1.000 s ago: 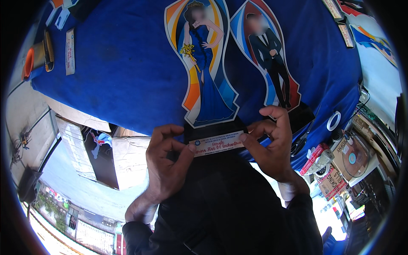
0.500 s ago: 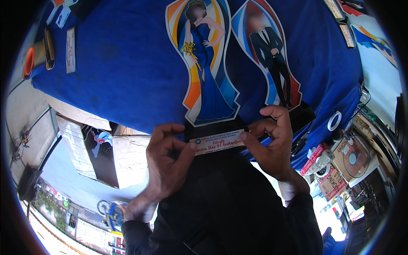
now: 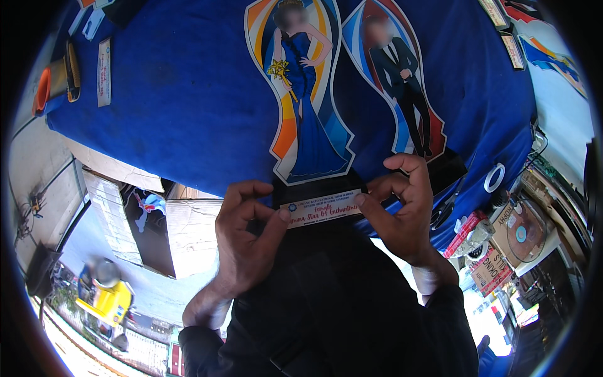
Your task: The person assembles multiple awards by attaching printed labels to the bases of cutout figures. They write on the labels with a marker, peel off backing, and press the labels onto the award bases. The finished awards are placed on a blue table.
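Note:
A flat cut-out trophy (image 3: 303, 135) with a printed figure in a long blue gown lies on the blue cloth, its black base (image 3: 320, 188) toward me. Across the base runs a white printed label strip (image 3: 323, 210). At the strip's left end is my left hand (image 3: 248, 229), its thumb pressing the strip and its fingers curled at the base's side. My right hand (image 3: 402, 213) grips the other end likewise, thumb on the strip and index finger raised. Beside it, to the right, lies a second trophy (image 3: 402, 81) showing a dark-suited figure, its black base partly behind my right hand.
The blue cloth (image 3: 176, 107) covers the table. Another label strip (image 3: 104, 72) and a tape roll with an orange core (image 3: 43, 92) lie at far left. A white ring (image 3: 494, 178) and scissors (image 3: 445, 210) are at right. An open cardboard box (image 3: 195, 239) stands below left.
Both hands keep almost the same hold on the strip and base. In the lower-left background, a blue and yellow vehicle has given way to a blurred yellow one farther left.

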`<state>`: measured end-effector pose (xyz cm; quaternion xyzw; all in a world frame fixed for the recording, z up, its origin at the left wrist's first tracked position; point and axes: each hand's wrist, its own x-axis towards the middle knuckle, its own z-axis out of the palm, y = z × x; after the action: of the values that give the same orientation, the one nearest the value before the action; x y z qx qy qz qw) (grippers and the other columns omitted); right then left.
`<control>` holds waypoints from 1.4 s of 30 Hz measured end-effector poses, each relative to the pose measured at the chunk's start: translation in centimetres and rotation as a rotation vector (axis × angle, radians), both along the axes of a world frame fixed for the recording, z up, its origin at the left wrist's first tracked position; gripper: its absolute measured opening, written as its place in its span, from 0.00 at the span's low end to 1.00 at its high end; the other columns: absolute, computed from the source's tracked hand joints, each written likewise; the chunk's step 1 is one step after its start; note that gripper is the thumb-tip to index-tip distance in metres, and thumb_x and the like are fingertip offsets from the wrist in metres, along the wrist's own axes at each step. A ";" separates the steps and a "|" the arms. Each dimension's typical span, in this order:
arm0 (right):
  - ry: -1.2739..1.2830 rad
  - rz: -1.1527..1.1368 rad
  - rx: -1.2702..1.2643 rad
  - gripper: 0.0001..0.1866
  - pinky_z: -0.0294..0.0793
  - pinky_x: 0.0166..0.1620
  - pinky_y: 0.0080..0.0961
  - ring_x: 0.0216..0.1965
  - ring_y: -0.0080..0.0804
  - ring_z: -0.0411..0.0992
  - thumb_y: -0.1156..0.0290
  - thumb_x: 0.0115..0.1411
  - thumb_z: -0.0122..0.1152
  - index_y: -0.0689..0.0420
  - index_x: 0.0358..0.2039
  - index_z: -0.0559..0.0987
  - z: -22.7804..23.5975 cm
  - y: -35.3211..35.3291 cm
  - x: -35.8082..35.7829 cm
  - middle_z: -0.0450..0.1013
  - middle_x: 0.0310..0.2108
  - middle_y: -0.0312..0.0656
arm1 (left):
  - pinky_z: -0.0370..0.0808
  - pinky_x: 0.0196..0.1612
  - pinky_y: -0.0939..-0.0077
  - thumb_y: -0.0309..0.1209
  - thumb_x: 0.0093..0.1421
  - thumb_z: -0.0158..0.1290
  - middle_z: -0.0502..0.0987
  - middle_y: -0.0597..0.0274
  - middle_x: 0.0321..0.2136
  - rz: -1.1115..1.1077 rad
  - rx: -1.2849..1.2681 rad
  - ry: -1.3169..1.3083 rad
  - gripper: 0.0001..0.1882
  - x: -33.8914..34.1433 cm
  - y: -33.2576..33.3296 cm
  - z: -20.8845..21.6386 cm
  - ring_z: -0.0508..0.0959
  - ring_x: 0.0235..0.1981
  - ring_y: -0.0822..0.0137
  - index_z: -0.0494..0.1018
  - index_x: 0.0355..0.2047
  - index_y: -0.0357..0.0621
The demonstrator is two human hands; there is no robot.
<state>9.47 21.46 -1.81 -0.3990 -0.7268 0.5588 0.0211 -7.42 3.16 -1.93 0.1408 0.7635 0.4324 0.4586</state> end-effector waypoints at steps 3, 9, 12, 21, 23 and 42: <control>-0.002 -0.008 -0.007 0.27 0.76 0.41 0.25 0.28 0.34 0.82 0.82 0.54 0.67 0.61 0.50 0.62 0.0 -0.1 0.0 0.80 0.22 0.48 | 0.74 0.40 0.69 0.23 0.57 0.64 0.75 0.47 0.46 -0.005 0.000 0.012 0.09 0.0 0.0 0.0 0.78 0.41 0.62 0.77 0.23 0.31; 0.003 -0.009 -0.001 0.27 0.76 0.40 0.25 0.28 0.34 0.82 0.82 0.53 0.67 0.61 0.50 0.62 0.0 0.0 -0.1 0.80 0.22 0.47 | 0.74 0.40 0.69 0.24 0.57 0.64 0.76 0.47 0.44 -0.026 -0.019 0.052 0.10 -0.1 0.1 -0.2 0.79 0.40 0.62 0.76 0.22 0.31; -0.005 -0.025 -0.017 0.28 0.75 0.40 0.23 0.27 0.29 0.80 0.83 0.53 0.67 0.61 0.51 0.62 -0.1 -0.3 -0.1 0.78 0.22 0.45 | 0.74 0.39 0.70 0.24 0.56 0.64 0.77 0.47 0.43 -0.025 -0.017 0.070 0.10 0.0 0.3 -0.2 0.79 0.39 0.63 0.76 0.22 0.31; -0.089 0.051 0.039 0.19 0.72 0.30 0.18 0.23 0.22 0.75 0.79 0.56 0.70 0.62 0.44 0.69 0.3 0.2 -0.2 0.75 0.24 0.41 | 0.77 0.46 0.67 0.24 0.53 0.67 0.76 0.45 0.45 -0.065 -0.114 -0.022 0.15 -0.9 0.3 -1.0 0.79 0.41 0.62 0.71 0.36 0.33; -0.146 0.004 -0.064 0.17 0.73 0.28 0.22 0.24 0.29 0.78 0.75 0.56 0.72 0.64 0.40 0.72 0.6 0.1 0.1 0.74 0.27 0.44 | 0.77 0.52 0.63 0.24 0.52 0.68 0.74 0.43 0.47 -0.057 0.052 -0.042 0.26 -1.1 0.3 -1.4 0.78 0.45 0.59 0.69 0.48 0.34; 0.394 -0.117 0.208 0.34 0.74 0.41 0.21 0.42 0.25 0.72 0.64 0.56 0.74 0.68 0.57 0.69 1.1 -2.1 -3.2 0.70 0.44 0.44 | 0.72 0.49 0.61 0.16 0.46 0.68 0.69 0.48 0.47 -0.227 0.394 0.557 0.42 0.6 0.6 0.0 0.74 0.45 0.54 0.63 0.62 0.38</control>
<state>6.27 19.34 -0.72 -0.3193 -0.7379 0.5459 0.2359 -6.81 3.81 -1.91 0.4229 0.7406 0.4626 0.2419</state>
